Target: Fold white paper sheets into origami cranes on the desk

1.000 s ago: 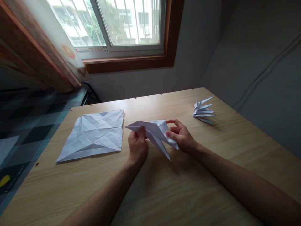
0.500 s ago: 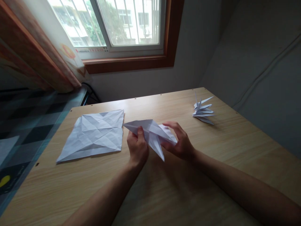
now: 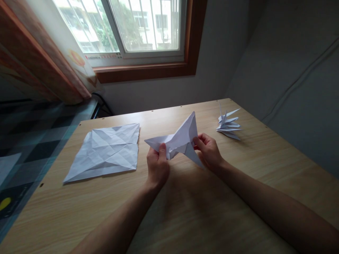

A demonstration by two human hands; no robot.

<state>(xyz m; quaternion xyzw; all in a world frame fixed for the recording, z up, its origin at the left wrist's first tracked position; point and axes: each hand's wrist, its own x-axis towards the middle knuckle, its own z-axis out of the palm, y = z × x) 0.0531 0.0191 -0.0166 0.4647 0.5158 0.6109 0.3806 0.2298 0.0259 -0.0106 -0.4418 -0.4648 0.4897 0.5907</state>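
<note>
Both hands hold a partly folded white paper shape (image 3: pixel 180 139) just above the wooden table (image 3: pixel 206 211). My left hand (image 3: pixel 158 165) pinches its left part between thumb and fingers. My right hand (image 3: pixel 209 151) grips the right side, fingers closed on the paper. One pointed flap stands up toward the window, another points down to the right. A creased, unfolded white sheet (image 3: pixel 106 150) lies flat to the left of my hands. A finished folded paper piece with several spiky points (image 3: pixel 228 124) rests at the far right of the table.
The table stands in a corner under a window (image 3: pixel 132 24), with a grey wall on the right. An orange curtain (image 3: pixel 45 60) hangs at the left. A checked surface (image 3: pixel 29 141) lies beyond the table's left edge.
A flap of the held paper has swung up and now points toward the window. My right hand has shifted from cupping the paper to pinching its right side. The left hand stayed put.
</note>
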